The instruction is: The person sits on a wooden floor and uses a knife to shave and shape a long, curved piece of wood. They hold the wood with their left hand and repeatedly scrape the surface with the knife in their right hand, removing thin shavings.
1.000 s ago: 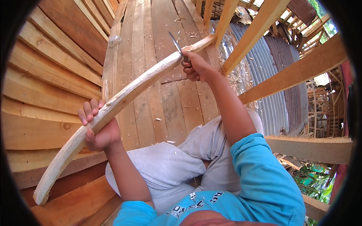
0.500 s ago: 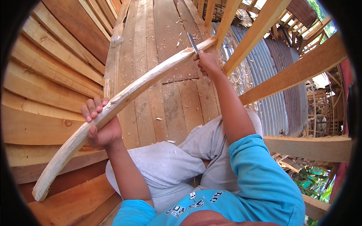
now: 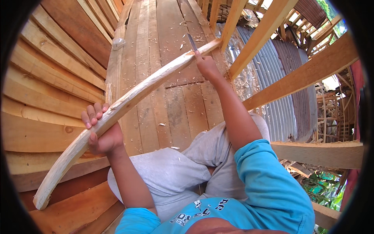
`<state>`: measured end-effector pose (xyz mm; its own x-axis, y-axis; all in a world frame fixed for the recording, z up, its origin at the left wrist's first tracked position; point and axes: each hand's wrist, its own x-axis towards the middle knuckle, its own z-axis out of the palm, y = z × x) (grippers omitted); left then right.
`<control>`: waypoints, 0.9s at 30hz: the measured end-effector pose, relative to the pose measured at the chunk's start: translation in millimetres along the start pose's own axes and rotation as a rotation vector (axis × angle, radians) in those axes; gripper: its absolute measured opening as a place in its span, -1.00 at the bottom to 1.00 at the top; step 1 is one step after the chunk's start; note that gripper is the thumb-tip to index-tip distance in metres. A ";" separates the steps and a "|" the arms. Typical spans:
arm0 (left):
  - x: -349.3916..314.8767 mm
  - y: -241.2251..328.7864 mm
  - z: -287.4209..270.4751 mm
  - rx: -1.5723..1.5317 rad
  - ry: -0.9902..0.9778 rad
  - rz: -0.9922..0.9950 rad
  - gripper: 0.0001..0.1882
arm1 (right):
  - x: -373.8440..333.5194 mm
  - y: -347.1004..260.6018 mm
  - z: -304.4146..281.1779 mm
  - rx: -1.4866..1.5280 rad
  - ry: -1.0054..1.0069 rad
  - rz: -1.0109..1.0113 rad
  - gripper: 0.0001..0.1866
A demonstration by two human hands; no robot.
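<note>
Knife (image 3: 191, 41) handle hidden in right hand (image 3: 206, 66); blade seemingly on curved stick (image 3: 128, 102)

plank floor (image 3: 171, 113) strewn with pale wood shavings (image 3: 181, 45).

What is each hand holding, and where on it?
Left hand grips the curved wooden stick around its lower part. Right hand holds a knife by its handle, near the stick's far end.
</note>
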<state>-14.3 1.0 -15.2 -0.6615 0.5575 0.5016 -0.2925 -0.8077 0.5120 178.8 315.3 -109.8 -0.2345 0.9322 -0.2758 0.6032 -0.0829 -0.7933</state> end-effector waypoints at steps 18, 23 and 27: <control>-0.1 1.0 -1.5 -0.017 -0.010 -0.014 -0.62 | -9.3 -15.7 -20.5 0.504 -0.360 0.357 -0.45; 0.1 0.5 -2.3 -0.025 -0.014 -0.024 -0.60 | -15.5 -15.5 -15.9 0.307 -0.087 0.157 -0.44; -0.5 1.6 -2.1 -0.019 -0.009 -0.026 -0.60 | -22.9 -29.9 -24.5 0.154 -0.023 -0.009 -0.38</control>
<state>-16.0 -1.0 -16.1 -0.6476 0.5797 0.4945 -0.3224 -0.7965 0.5115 184.8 305.1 -66.4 -0.2580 0.9249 -0.2792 0.4774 -0.1292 -0.8692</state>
